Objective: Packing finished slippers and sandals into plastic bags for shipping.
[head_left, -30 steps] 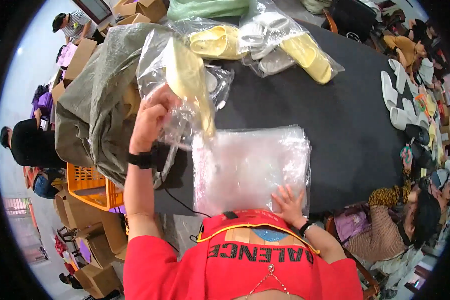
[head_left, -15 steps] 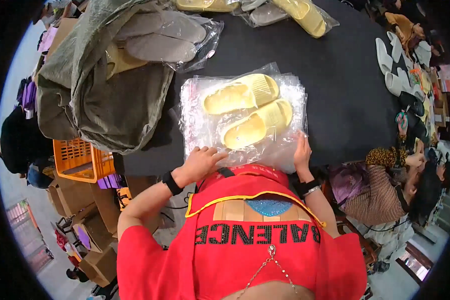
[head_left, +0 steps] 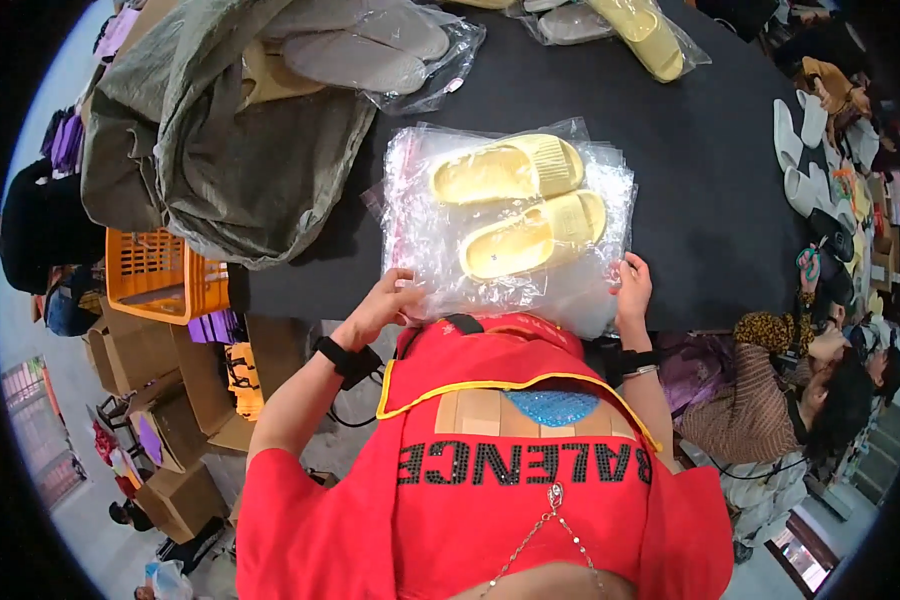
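Observation:
A pair of yellow slide sandals [head_left: 520, 215] lies side by side, seen through a clear plastic bag [head_left: 430, 250] on top of a stack of similar bags in front of me. My left hand [head_left: 382, 305] is closed at the near left corner of the bag, fingers bent over its edge. On the opposite side, my right hand [head_left: 632, 288] pinches the bag's near right edge between thumb and fingers. How many layers of plastic either hand holds cannot be made out.
The bags rest on a black-covered table [head_left: 710, 190]. A large grey-green sack [head_left: 240, 170] stands at left, with bagged grey slippers [head_left: 360, 60] by its mouth. More bagged yellow slides [head_left: 650, 40] lie at the far edge. An orange crate [head_left: 160, 275] is below left; a co-worker [head_left: 750, 400] sits right.
My left hand has moved from lying over the bag's near edge to gripping its near left corner. My right hand's fingers have bent in onto the right edge. The whole view has shifted slightly.

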### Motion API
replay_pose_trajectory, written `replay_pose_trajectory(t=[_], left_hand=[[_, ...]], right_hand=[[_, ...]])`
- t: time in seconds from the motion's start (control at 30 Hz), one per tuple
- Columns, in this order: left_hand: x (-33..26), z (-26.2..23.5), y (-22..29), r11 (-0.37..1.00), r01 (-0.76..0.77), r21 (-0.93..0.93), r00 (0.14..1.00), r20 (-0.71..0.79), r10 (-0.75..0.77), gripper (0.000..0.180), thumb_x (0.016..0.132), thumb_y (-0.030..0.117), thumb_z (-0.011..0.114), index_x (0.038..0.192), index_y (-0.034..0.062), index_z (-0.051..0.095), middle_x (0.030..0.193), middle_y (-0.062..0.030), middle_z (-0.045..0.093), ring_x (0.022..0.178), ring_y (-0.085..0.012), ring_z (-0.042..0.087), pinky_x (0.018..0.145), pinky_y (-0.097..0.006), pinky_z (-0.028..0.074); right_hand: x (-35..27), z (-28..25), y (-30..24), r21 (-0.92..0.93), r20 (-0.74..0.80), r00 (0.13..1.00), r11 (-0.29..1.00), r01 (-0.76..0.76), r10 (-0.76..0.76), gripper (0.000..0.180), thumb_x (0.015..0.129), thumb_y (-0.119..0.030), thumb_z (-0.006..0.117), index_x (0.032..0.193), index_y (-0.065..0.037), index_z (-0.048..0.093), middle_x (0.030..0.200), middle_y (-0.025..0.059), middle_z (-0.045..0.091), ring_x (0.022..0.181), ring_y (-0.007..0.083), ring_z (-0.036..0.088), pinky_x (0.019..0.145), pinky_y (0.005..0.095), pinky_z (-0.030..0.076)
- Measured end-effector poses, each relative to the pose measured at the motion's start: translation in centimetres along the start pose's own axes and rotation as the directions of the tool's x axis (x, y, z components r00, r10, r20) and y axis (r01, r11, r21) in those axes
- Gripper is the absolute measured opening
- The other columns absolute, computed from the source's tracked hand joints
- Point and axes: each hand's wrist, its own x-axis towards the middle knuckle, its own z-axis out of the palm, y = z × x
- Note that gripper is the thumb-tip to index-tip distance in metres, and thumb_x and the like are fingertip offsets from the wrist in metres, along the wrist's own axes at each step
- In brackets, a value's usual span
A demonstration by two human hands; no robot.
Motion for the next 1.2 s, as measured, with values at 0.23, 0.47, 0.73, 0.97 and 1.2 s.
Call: replay_pose_trajectory(t=[0.23, 0.47, 0.73, 0.97, 1.2], left_hand=[[0.1, -2.7, 1.9, 0.844, -0.354, -0.403, 0.928, -0.037, 0.371, 0.042, 0.08, 0.002, 0.056, 0.119, 0.0056, 0.042, 0.076, -0.0005, 0.053, 0.064, -0.0089, 0.048, 0.06, -0.022, 0.039], [3.4, -3.0, -2.2, 0.804, 0.095, -0.587, 0.983, 0.184, 0.019, 0.032, 0.085, 0.011, 0.051, 0.117, 0.0084, 0.05, 0.103, -0.007, 0.058, 0.076, -0.0122, 0.055, 0.062, -0.023, 0.046], [7.0, 0.0, 3.6, 0.461, -0.669, 0.583, 0.735, 0.428, 0.526, 0.037, 0.082, 0.014, 0.057, 0.118, 0.01, 0.051, 0.098, -0.0085, 0.061, 0.075, -0.0231, 0.058, 0.068, -0.034, 0.046], [11.6, 5.9, 7.3, -0.048, -0.6, 0.798, 0.579, 0.476, 0.662, 0.044, 0.073, 0.014, 0.061, 0.115, 0.0126, 0.05, 0.103, -0.0078, 0.052, 0.098, -0.028, 0.047, 0.081, -0.04, 0.039], [14.5, 10.7, 8.0, -0.135, -0.538, 0.832, 0.451, 0.419, 0.788, 0.033, 0.071, 0.02, 0.063, 0.101, 0.0103, 0.055, 0.094, -0.0101, 0.053, 0.09, -0.0292, 0.05, 0.078, -0.041, 0.038]], right_hand=[[-2.1, -0.8, 0.8, 0.105, 0.051, 0.998, 0.994, 0.042, -0.048, 0.027, 0.09, -0.013, 0.043, 0.115, -0.005, 0.046, 0.093, 0.0062, 0.06, 0.077, 0.0113, 0.057, 0.058, 0.0233, 0.045], [-1.4, -1.1, 2.9, 0.017, 0.117, 0.993, 1.0, -0.012, 0.01, 0.028, 0.087, -0.014, 0.049, 0.114, -0.003, 0.049, 0.085, 0.0041, 0.059, 0.07, 0.0117, 0.058, 0.053, 0.0224, 0.045], [0.4, -1.4, 1.7, -0.216, 0.15, 0.988, 0.974, 0.073, -0.041, 0.03, 0.082, -0.017, 0.057, 0.106, 0.0, 0.056, 0.074, 0.0031, 0.059, 0.064, 0.0088, 0.053, 0.056, 0.0231, 0.043], [1.0, -1.0, 1.9, -0.203, 0.152, 0.988, 0.979, 0.024, 0.008, 0.025, 0.08, -0.018, 0.06, 0.098, 0.0, 0.059, 0.073, 0.0029, 0.059, 0.063, 0.0084, 0.053, 0.058, 0.0239, 0.043], [0.8, -0.7, 1.5, -0.14, 0.162, 0.986, 0.99, -0.007, 0.029, 0.023, 0.081, -0.019, 0.059, 0.093, 0.0, 0.06, 0.071, 0.0015, 0.058, 0.063, 0.0078, 0.052, 0.057, 0.023, 0.041]])
